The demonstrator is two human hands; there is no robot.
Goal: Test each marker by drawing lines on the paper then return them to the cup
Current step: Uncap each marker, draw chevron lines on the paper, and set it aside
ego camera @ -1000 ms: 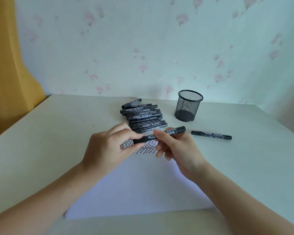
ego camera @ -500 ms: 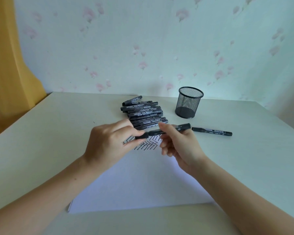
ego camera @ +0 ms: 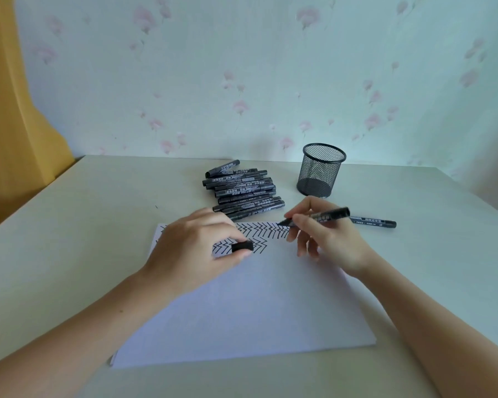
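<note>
My right hand (ego camera: 327, 239) grips an uncapped black marker (ego camera: 325, 216), its tip touching the white paper (ego camera: 242, 305) at the right end of the upper row of black zigzag lines (ego camera: 262, 229). My left hand (ego camera: 190, 245) rests on the paper's upper left and pinches the marker's black cap (ego camera: 242, 246) between thumb and fingers. A pile of several black markers (ego camera: 242, 191) lies just beyond the paper. The black mesh cup (ego camera: 321, 170) stands to the right of the pile, with no markers showing above its rim. One capped marker (ego camera: 374, 222) lies alone behind my right hand.
The pale table (ego camera: 69, 239) meets a flowered wall at the back. A yellow curtain (ego camera: 15, 124) hangs at the far left. The table's right edge runs diagonally near the single marker.
The two hands pulled apart: the cap came off in my left hand, and my right hand turned the marker and brought its tip down onto the paper.
</note>
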